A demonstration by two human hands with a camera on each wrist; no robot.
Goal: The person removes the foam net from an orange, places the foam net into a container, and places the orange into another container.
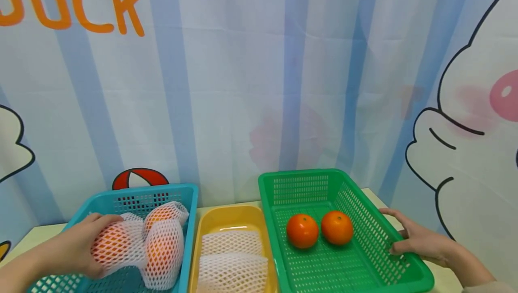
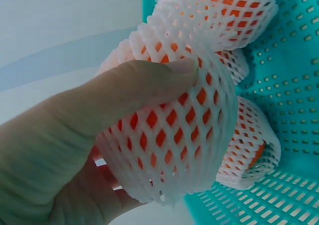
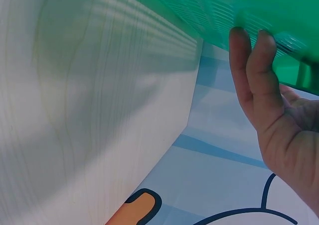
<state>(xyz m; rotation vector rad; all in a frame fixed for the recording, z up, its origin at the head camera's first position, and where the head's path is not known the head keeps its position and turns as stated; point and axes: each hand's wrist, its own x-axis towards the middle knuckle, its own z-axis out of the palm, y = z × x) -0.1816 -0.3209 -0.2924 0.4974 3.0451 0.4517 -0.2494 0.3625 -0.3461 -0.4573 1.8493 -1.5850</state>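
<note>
My left hand (image 1: 82, 245) grips an orange in a white foam net (image 1: 115, 243), its thumb across the mesh in the left wrist view. It holds the fruit over the blue basket (image 1: 193, 221), where several more netted oranges (image 1: 163, 248) lie close by. On the right, my right hand (image 1: 425, 239) holds the side rim of the green basket (image 1: 279, 248), thumb over the inner side and fingers (image 3: 264, 70) against the outer wall. Two bare oranges (image 1: 302, 231) sit side by side inside the green basket.
Between the baskets stands a yellow tray (image 1: 232, 212) with flat white foam nets (image 1: 232, 270) in it. Behind everything hangs a striped curtain (image 1: 234, 81) with cartoon prints. A pale wood-grain table (image 3: 89, 110) carries the baskets and tray.
</note>
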